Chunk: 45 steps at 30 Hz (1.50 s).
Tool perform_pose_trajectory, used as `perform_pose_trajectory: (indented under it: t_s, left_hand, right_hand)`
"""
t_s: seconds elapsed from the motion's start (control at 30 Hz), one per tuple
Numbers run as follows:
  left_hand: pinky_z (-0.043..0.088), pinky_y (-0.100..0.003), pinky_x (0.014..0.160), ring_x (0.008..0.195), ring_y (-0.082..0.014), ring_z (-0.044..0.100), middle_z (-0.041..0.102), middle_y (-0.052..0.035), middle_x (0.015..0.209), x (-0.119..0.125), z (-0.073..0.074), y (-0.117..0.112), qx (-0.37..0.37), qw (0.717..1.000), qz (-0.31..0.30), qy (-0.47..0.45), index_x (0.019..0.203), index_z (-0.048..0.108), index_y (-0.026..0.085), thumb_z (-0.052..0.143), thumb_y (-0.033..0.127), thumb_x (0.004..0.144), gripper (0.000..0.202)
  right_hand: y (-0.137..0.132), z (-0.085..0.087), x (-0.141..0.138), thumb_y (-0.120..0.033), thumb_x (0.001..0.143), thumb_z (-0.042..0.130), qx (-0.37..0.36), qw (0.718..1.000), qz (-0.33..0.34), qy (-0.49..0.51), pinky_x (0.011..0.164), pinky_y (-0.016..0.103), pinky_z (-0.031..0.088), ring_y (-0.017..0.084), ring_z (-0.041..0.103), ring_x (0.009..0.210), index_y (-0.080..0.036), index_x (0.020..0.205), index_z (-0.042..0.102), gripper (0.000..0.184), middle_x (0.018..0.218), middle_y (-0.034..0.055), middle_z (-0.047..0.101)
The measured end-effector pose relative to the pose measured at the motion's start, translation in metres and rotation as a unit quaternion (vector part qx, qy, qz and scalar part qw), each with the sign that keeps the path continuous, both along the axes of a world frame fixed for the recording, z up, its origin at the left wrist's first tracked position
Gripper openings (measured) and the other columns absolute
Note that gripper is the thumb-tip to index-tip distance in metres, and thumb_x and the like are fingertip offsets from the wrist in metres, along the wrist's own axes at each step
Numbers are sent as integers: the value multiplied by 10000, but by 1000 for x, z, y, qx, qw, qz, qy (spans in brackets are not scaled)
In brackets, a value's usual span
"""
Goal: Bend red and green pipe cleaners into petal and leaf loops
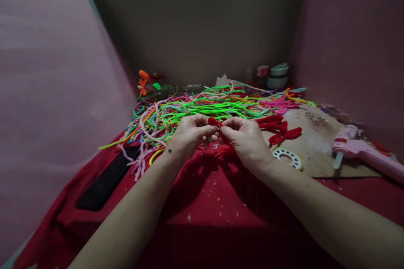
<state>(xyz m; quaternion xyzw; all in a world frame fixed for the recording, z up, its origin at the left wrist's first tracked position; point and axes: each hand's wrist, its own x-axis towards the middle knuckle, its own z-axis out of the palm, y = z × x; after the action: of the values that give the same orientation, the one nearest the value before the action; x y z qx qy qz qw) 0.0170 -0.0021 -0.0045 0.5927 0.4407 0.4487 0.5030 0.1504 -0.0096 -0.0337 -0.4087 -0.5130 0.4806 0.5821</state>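
Note:
Between my two hands is a red pipe cleaner (213, 122), bent into a small loop. My left hand (189, 132) pinches the loop's left side with thumb and forefinger. From the right, my right hand (244, 136) pinches the same piece close to the left fingertips. Part of the red piece hangs below the fingers, and its full shape is hidden. Just right of my right hand lie red pipe cleaner loops (279, 128). Behind both hands spreads a big pile of pipe cleaners (208, 107), mostly bright green, with pink, orange and purple ones.
A pink glue gun (356, 147) rests on a wooden board (318, 143) at the right. A white ring-shaped spool (287, 157) lies near my right wrist. At left is a black flat case (105, 183) on the red cloth (214, 201). Orange pipe-cleaner flowers (143, 82) and a lidded container (277, 76) stand behind.

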Motion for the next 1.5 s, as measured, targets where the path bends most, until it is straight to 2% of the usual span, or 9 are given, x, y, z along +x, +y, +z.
perform_pose_trajectory:
  t_s: [0.13, 0.5, 0.7, 0.87, 1.07, 1.17, 1.3, 1.43, 1.5]
  left_hand:
    - [366, -194, 407, 439, -91, 521, 594, -11, 525, 0, 0, 0, -11, 1000, -11, 2, 668, 582, 101, 670, 186, 612, 135]
    - [325, -170, 379, 415, -50, 447, 523, 31, 535, 0, -3, -2, -6, 999, -26, -35, 681, 560, 120, 653, 185, 639, 121]
    - [305, -167, 364, 408, -42, 423, 542, 37, 596, -1, 2, -3, 22, 999, -40, -5, 858, 589, 147, 639, 251, 675, 217]
    - [250, -166, 359, 373, -37, 369, 462, 59, 461, 1, 1, -3, 59, 997, -16, 39, 720, 572, 138, 618, 265, 708, 135]
    - [262, -174, 358, 359, -34, 364, 504, 50, 474, 7, -5, -4, 60, 998, 33, 10, 644, 527, 133, 618, 243, 690, 150]
    - [257, -170, 355, 360, -36, 359, 468, 62, 445, 8, -2, -5, 61, 997, 40, 34, 646, 519, 135, 613, 251, 693, 156]
    - [231, -170, 352, 358, -38, 329, 411, 77, 427, 4, 6, -5, 50, 995, 9, 89, 666, 503, 147, 578, 279, 723, 162]
    - [231, -176, 374, 383, -44, 316, 391, 76, 449, -2, 9, -3, 49, 987, -23, 150, 677, 498, 150, 527, 287, 748, 157]
    - [252, -182, 401, 414, -52, 336, 409, 67, 477, -4, 8, -2, 73, 976, -20, 203, 680, 506, 149, 498, 289, 760, 160]
  right_hand:
    - [-2, 2, 0, -210, 650, 578, -13, 1000, 19, -10, 525, 253, 410, 119, 532, 513, -146, 631, 600, 71, 560, 13, 603]
    - [1, -4, -2, -211, 610, 601, -25, 997, 57, 44, 500, 245, 348, 91, 465, 480, -127, 624, 616, 87, 532, -7, 570]
    - [-1, -1, -1, -230, 603, 594, -28, 996, 77, 40, 521, 255, 352, 103, 471, 498, -134, 536, 579, 118, 480, -15, 522]
    - [-3, 2, 0, -283, 597, 616, -40, 994, 99, 18, 509, 248, 328, 93, 444, 500, -142, 505, 558, 178, 475, -18, 507]
    - [-1, -3, -2, -260, 550, 661, -76, 990, 113, 45, 498, 245, 311, 77, 426, 460, -125, 508, 580, 163, 471, -14, 529]
    - [1, -5, -2, -243, 534, 683, -97, 985, 119, 73, 503, 242, 320, 77, 439, 461, -121, 513, 587, 157, 482, -11, 542]
    - [1, -4, -1, -255, 562, 678, -102, 979, 147, 101, 513, 241, 335, 79, 452, 477, -122, 572, 616, 148, 516, -12, 554]
    - [0, -1, -1, -251, 567, 672, -114, 981, 144, 66, 479, 233, 308, 68, 420, 434, -126, 587, 612, 141, 475, -27, 533]
    - [0, 1, -1, -250, 565, 673, -114, 983, 134, 51, 471, 230, 303, 73, 430, 430, -133, 585, 596, 141, 472, -25, 543]
